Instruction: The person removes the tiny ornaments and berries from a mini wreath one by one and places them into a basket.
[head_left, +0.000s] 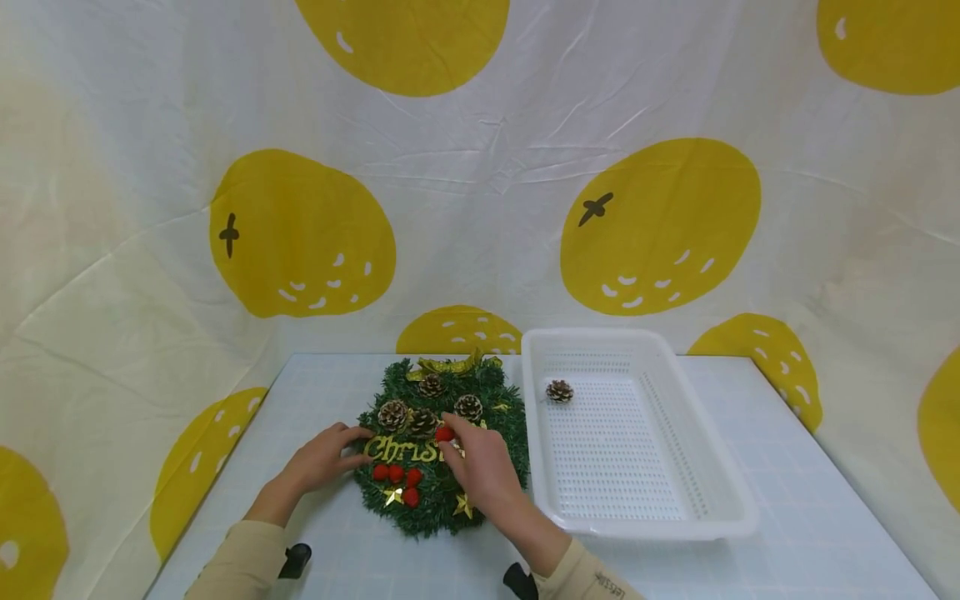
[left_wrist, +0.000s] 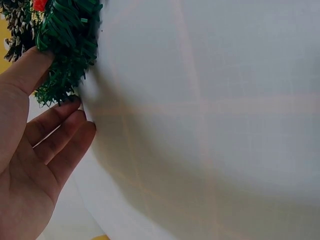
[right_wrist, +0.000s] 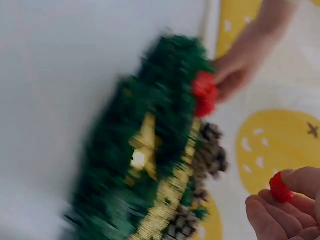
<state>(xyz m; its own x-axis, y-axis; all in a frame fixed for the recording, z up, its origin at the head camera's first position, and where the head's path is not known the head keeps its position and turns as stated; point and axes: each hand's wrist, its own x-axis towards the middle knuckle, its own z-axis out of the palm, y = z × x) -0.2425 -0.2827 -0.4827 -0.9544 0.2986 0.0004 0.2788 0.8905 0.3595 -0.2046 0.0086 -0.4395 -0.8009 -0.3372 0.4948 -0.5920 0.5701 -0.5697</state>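
Observation:
A green tinsel wreath [head_left: 408, 523] lies flat on the table, dressed with several pine cones [head_left: 392, 414], gold lettering [head_left: 393, 451], gold stars [head_left: 463, 505] and a gold bow [head_left: 450, 365] at the far side. Several red berries [head_left: 396, 473] sit below the lettering. My left hand [head_left: 318, 458] holds the wreath's left edge, thumb on the greenery and fingertips at its outer side. Over the wreath's centre-right, my right hand [head_left: 487, 467] pinches another red berry [right_wrist: 281, 188] between thumb and fingers, partly covering the lettering.
Close against the wreath's right side stands a white perforated plastic basket [head_left: 720, 450]. Inside it, near the left wall, lies one pine cone [head_left: 559, 392]. A white cloth [head_left: 480, 125] printed with yellow fruit hangs behind the pale checked table [head_left: 795, 500].

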